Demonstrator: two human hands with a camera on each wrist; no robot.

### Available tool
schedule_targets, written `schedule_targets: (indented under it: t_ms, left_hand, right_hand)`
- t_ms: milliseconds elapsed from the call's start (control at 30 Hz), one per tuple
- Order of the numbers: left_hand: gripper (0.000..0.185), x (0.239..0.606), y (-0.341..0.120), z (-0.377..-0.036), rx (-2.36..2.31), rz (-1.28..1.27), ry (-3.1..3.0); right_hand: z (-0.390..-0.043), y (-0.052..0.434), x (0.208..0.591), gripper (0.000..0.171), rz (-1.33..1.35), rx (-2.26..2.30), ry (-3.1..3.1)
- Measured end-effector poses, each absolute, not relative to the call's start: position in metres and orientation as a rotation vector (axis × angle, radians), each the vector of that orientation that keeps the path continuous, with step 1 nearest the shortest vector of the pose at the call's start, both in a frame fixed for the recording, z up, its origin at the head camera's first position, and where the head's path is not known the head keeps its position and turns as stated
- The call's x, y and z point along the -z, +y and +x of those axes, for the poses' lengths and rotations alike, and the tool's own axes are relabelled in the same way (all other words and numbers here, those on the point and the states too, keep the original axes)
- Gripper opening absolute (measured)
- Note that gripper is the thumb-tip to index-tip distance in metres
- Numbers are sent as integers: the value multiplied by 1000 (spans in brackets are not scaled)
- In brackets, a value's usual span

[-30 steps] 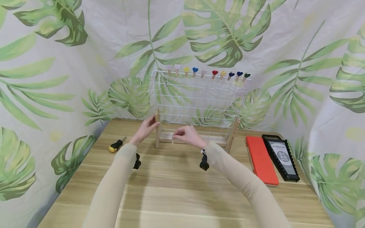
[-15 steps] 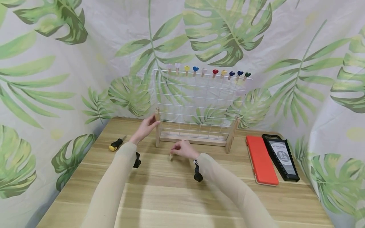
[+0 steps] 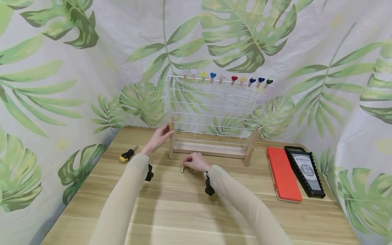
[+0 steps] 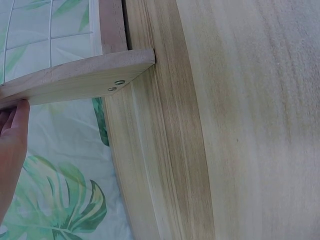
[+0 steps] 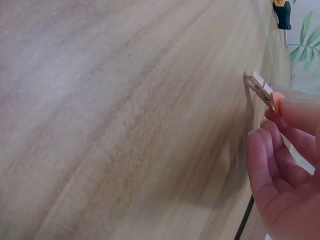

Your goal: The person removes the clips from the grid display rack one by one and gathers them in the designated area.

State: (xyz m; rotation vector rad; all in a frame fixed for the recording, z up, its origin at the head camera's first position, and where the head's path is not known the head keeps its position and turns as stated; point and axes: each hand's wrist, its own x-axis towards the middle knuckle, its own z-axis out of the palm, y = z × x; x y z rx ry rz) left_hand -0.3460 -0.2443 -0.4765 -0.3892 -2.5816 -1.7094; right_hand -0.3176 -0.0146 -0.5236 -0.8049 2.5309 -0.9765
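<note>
Right hand point(image 3: 196, 161) pinches a clothespin point(image 5: 260, 90) (wooden) — left hand point(image 3: 158, 139) grips rack post point(image 3: 171, 146).

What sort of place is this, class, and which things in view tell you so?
Probably an indoor work spot, perhaps staged: a leaf-print cloth hangs round a wood-grain table, on which stands a wire rack with heart-topped clips along its top.

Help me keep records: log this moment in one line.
left hand: touching wooden upright | right hand: pinching clothespin | wire rack: behind clothespin
</note>
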Motion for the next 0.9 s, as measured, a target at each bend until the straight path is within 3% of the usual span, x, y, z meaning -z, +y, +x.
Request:
schedule_targets:
  t_ms: [467,900]
  left_hand:
    - [59,475,-243,-346,1757,-415,-2545]
    - [56,445,-236,-324,1768,-417,-2575]
  right_hand:
    - [-325,-17,534,16,-682,995,2461]
    - [-327,-7,516,16,-823,1003,2521]
